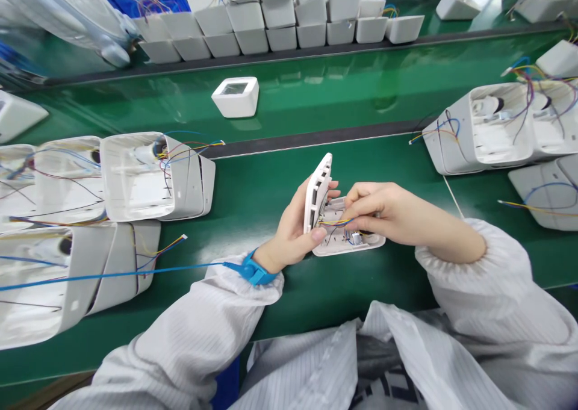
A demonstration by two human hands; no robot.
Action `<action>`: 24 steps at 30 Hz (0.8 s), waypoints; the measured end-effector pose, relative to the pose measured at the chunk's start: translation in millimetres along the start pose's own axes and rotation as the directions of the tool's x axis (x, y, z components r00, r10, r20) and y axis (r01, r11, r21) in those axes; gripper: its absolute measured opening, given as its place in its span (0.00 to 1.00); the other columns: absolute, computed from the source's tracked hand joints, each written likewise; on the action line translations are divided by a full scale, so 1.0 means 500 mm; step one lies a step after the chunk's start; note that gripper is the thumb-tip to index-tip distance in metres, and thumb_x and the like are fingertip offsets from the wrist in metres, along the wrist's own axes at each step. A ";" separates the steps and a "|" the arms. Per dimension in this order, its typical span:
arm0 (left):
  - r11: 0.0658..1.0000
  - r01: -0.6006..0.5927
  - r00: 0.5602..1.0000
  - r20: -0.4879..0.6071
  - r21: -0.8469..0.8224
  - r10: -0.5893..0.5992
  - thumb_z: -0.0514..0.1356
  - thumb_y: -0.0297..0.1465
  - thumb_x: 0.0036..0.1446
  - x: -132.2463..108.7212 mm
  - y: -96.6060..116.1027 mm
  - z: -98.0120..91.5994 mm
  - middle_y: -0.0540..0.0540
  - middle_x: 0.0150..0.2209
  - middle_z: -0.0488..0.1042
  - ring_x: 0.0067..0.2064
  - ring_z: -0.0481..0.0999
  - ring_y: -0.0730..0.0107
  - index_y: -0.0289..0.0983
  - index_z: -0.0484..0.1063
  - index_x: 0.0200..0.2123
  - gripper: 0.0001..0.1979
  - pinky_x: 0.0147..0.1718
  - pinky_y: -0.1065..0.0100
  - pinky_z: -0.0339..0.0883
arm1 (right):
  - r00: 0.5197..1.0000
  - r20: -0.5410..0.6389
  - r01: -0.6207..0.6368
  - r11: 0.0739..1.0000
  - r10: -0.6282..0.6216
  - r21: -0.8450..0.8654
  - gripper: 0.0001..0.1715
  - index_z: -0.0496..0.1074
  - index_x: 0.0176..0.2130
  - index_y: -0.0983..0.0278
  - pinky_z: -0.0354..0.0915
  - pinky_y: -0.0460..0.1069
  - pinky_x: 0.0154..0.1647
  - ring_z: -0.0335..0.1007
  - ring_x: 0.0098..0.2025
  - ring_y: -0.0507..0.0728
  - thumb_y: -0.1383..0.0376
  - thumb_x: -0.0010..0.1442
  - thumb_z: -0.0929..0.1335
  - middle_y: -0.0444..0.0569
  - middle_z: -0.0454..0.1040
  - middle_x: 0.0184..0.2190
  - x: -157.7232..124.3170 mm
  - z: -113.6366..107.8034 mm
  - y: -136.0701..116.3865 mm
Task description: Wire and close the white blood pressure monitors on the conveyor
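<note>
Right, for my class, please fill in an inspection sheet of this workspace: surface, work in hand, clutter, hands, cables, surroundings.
Surface: glossy green benchtop.
Work in hand: opened white casing, one tilted half, one flat half.
Clutter: left-side housings and right-side housings, white, wired.
Hands: left hand holds tilted half; right hand appears to pinch coloured wires.
Cables: blue cord runs from blue wrist strap to the picture's left edge; loose wires trail from housings.
Surroundings: rows of white housings; small white device on green strip.

Two casing parts (pixel 317 187) (pixel 350 250), one blue wrist strap (pixel 255 271), two sleeves (pixel 194 326) (pixel 501 295)
</note>
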State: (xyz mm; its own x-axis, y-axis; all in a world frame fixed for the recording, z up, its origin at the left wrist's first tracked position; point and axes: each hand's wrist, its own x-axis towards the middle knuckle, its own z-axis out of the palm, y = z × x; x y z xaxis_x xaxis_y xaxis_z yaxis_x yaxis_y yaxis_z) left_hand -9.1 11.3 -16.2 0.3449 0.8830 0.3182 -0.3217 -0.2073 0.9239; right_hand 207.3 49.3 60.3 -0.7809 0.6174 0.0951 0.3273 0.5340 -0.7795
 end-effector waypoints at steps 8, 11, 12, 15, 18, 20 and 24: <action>0.998 -0.056 0.998 0.010 0.023 0.056 0.64 0.47 0.56 0.000 -0.004 0.005 0.35 0.64 0.62 0.63 0.66 0.44 0.41 0.56 0.67 0.40 0.64 0.44 0.60 | 0.991 -0.034 0.115 0.953 -0.130 -0.280 0.09 0.80 0.38 0.62 0.64 0.47 0.32 0.73 0.30 0.51 0.71 0.64 0.68 0.42 0.79 0.30 0.011 0.029 0.016; 0.994 -0.082 0.997 0.016 0.075 0.081 0.64 0.46 0.57 0.000 -0.002 0.010 0.36 0.65 0.61 0.65 0.64 0.45 0.42 0.55 0.67 0.39 0.65 0.44 0.58 | 0.987 -0.014 0.134 0.879 -0.158 -0.457 0.08 0.80 0.35 0.62 0.62 0.49 0.33 0.71 0.33 0.54 0.69 0.64 0.69 0.45 0.78 0.30 0.018 0.037 0.027; 0.990 -0.095 0.995 0.020 0.105 0.093 0.64 0.46 0.57 0.001 0.000 0.011 0.36 0.66 0.60 0.66 0.64 0.45 0.43 0.54 0.67 0.39 0.65 0.44 0.58 | 0.987 -0.020 0.129 0.856 -0.160 -0.501 0.09 0.80 0.34 0.62 0.62 0.50 0.34 0.70 0.36 0.56 0.69 0.64 0.69 0.47 0.78 0.32 0.020 0.038 0.031; 0.972 -0.120 0.993 0.023 0.201 0.118 0.65 0.44 0.57 0.002 0.006 0.017 0.36 0.65 0.60 0.66 0.63 0.46 0.43 0.51 0.68 0.40 0.66 0.44 0.57 | 0.985 -0.063 0.096 0.809 -0.162 -0.580 0.10 0.80 0.33 0.62 0.60 0.52 0.39 0.67 0.43 0.58 0.67 0.64 0.69 0.51 0.77 0.41 0.023 0.040 0.041; 0.946 -0.124 0.992 0.009 0.301 0.127 0.66 0.43 0.56 0.001 0.005 0.020 0.35 0.66 0.59 0.66 0.63 0.46 0.42 0.50 0.68 0.42 0.65 0.44 0.58 | 0.990 -0.083 0.040 0.785 -0.116 -0.618 0.10 0.80 0.33 0.61 0.56 0.52 0.37 0.64 0.42 0.58 0.68 0.64 0.69 0.51 0.75 0.43 0.022 0.043 0.044; 0.910 -0.124 0.991 0.005 0.396 0.132 0.67 0.42 0.54 0.000 0.003 0.018 0.34 0.66 0.58 0.65 0.63 0.45 0.41 0.50 0.68 0.44 0.65 0.44 0.59 | 0.996 -0.072 -0.003 0.758 -0.058 -0.652 0.11 0.79 0.31 0.62 0.52 0.52 0.34 0.62 0.38 0.57 0.70 0.64 0.68 0.52 0.75 0.39 0.021 0.046 0.040; 0.771 -0.154 0.985 0.040 0.618 0.165 0.68 0.40 0.51 0.004 0.014 0.012 0.34 0.64 0.61 0.63 0.66 0.46 0.41 0.50 0.68 0.45 0.61 0.47 0.63 | 0.996 -0.093 -0.078 0.721 0.020 -0.688 0.10 0.77 0.32 0.65 0.50 0.52 0.32 0.62 0.37 0.58 0.72 0.62 0.66 0.53 0.74 0.36 0.023 0.059 0.030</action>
State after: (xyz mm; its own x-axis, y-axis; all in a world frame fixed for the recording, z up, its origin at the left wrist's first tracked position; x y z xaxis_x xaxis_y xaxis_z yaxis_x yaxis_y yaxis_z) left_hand -5.3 9.3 -7.9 0.3216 0.8193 0.4747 0.2439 -0.5561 0.7945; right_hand 187.6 47.6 31.5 -0.7215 0.6788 0.1364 0.6635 0.7342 -0.1439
